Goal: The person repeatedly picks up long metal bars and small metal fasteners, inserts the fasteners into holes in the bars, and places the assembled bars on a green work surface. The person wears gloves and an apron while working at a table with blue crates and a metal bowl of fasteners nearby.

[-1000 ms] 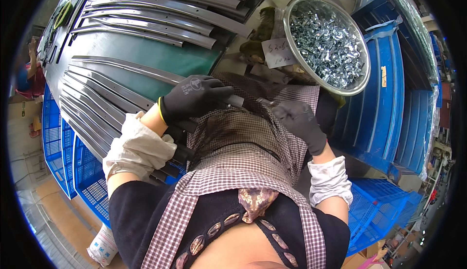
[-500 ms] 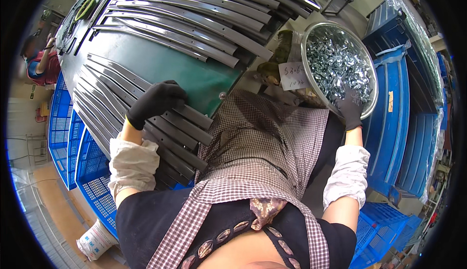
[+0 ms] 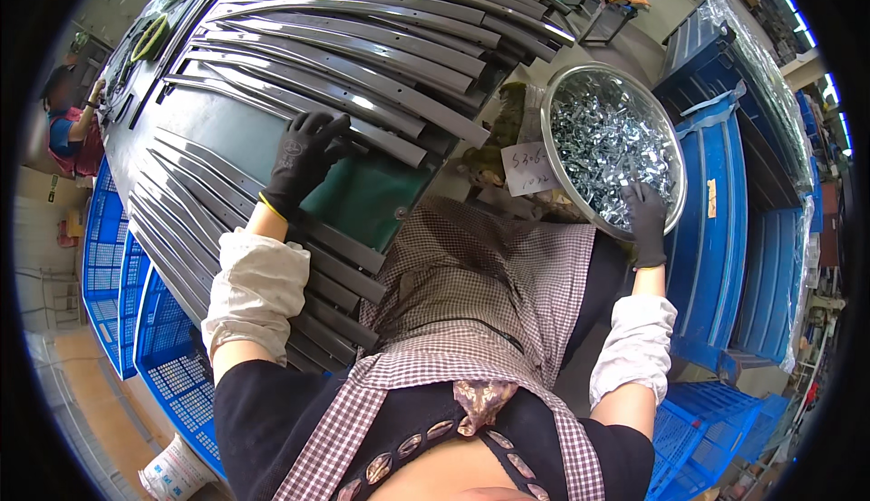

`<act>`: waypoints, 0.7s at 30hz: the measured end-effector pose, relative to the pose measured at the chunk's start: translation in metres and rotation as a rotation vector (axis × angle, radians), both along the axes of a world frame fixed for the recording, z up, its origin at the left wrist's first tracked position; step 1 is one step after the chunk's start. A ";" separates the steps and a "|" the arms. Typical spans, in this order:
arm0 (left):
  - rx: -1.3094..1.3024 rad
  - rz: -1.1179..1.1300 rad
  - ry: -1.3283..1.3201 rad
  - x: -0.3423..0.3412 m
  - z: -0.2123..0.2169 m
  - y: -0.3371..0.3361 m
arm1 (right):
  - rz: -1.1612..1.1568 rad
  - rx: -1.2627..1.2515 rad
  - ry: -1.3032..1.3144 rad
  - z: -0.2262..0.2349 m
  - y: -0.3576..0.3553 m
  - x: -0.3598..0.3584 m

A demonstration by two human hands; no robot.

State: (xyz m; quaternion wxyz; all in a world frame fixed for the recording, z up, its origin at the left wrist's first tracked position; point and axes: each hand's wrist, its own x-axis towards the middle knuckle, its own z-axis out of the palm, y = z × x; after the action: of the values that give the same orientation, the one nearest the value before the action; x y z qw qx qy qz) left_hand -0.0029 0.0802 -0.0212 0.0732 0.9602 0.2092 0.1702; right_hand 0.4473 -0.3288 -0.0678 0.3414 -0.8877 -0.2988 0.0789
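My left hand [image 3: 304,161], in a black glove, is over the green-topped table [image 3: 362,197], its fingers curved but apart. Its fingertips are beside the near edge of the upper row of long dark metal strips [image 3: 381,143]; I cannot tell whether they touch. Below the wrist lies a second row of similar strips [image 3: 340,252]. My right hand [image 3: 645,220], also gloved in black, reaches over the near rim of a round metal bowl [image 3: 555,143]. Its outstretched fingertips rest among many small shiny metal clips [image 3: 612,134]. Any clip under the fingers is hidden.
A paper label [image 3: 527,170] sits against the bowl's left side. Large blue bins [image 3: 720,220] stand on the right. Blue plastic crates [image 3: 177,374] line the table's left side. Another person [image 3: 72,130] is at the far left. A green ring [image 3: 151,37] lies on the table's far-left part.
My left hand has moved away from the lower strips toward the upper row, and its fingers have spread. My right hand stays at the bowl, with more of its fingers showing. The view has shifted slightly.
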 end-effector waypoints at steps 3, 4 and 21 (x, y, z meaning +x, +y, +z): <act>0.016 -0.013 -0.028 -0.005 -0.006 -0.015 | -0.054 0.085 0.149 0.006 -0.004 0.004; 0.036 -0.033 -0.049 -0.007 -0.006 -0.018 | -0.053 0.095 0.141 0.010 -0.003 0.002; 0.002 -0.371 0.041 0.051 0.020 -0.117 | 0.120 0.330 0.583 0.078 0.024 -0.156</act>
State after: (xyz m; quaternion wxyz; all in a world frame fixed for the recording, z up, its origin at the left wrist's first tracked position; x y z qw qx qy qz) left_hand 0.0478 -0.0365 -0.0012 0.0980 0.9856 0.0297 0.1343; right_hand 0.2911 -0.3046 0.0105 0.5465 -0.7413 -0.2490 0.2999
